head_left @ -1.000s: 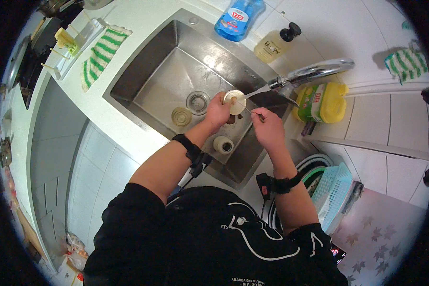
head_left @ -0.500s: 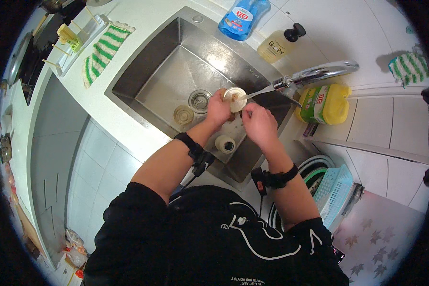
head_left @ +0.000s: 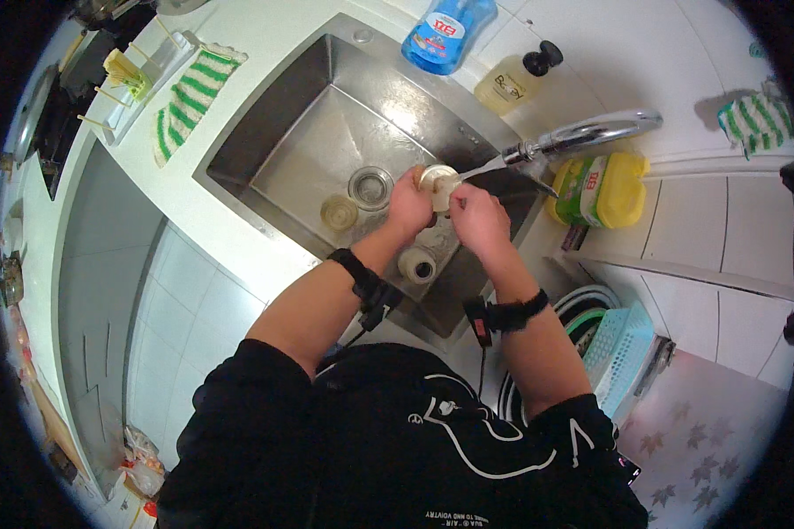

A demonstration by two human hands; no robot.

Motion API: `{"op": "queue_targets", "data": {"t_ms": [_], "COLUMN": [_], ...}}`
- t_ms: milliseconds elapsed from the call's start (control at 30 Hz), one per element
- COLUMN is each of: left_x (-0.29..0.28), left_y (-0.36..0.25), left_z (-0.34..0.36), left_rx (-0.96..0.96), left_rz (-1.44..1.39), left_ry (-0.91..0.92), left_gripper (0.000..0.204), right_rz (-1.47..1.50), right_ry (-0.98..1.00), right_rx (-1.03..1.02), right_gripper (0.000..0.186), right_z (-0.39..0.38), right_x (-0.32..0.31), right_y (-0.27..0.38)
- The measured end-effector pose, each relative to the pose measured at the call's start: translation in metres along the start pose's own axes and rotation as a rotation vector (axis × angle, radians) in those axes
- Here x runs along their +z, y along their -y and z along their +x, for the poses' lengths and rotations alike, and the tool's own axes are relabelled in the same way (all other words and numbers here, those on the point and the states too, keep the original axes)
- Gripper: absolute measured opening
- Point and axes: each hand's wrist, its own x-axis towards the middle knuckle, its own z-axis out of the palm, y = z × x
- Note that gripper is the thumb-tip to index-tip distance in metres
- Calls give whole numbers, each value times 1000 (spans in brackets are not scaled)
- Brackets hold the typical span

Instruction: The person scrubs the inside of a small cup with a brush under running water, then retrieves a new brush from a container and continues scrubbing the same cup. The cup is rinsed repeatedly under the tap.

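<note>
Small pale cup (head_left: 438,176) in the running water (head_left: 481,170)

The left hand (head_left: 411,203) holds the cup by its side, over the sink (head_left: 304,123) and just beneath the tap (head_left: 591,134). It may be a lid instead; it is too small to tell. The fingers of the right hand (head_left: 479,217) are drawn in narrow beside its near edge; whether they pinch anything thin is hidden.

For good work here, the left hand's grip should stay firm but low on the side, since wet walls are likely to slip. Tilting the open face toward the stream would let water reach the inside and run off away from the sleeves. The right fingers do best working along the inner edge in short strokes, with the cup turned a little between them.

A jar (head_left: 417,265) stands near the wrists, and a round glass dish (head_left: 338,212) lies beside the drain (head_left: 370,188). Both sit below the forearms, so keeping the elbows up should avoid a knock.
</note>
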Motion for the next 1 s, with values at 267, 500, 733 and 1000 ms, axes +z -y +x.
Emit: {"op": "queue_targets", "data": {"t_ms": [267,500,733,1000], "left_x": [-1,-3,-4,-7], "left_y": [2,12,16,11], "left_z": [1,9,5,8], "left_rx": [-62,3,102,102], "left_rz": [-16,143,205,295], "left_ry": [72,-37,-21,5], "left_gripper": [34,34,32,32], "right_rz": [-41,-42,-33,-7], "right_ry": [3,-18,35,65], "right_rx": [-10,-79,-64,-29], "right_gripper": [19,18,19,18], "right_z": [2,4,9,16], "right_x": [-2,-4,-4,-11], "right_y": [-1,-7,-13,-18]}}
